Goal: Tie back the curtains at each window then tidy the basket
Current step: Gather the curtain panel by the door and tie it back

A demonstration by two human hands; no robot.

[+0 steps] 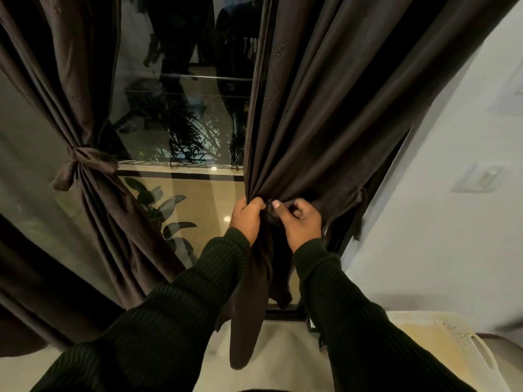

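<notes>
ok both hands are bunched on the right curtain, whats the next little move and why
Probably pull the tie snug. The left hand and right hand both grip the gathered right curtain with the tie ends hanging loose below, while the left curtain is already knotted.

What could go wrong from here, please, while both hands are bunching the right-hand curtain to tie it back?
1. The left hand and right hand grip the gathered right curtain close together; loosening either could let the folds spread before a knot forms.
2. The loose fabric tail hangs long, so the tie may end up slack or lower than the finished tie on the left curtain.
3. The white basket sits close below and could be bumped.
</notes>
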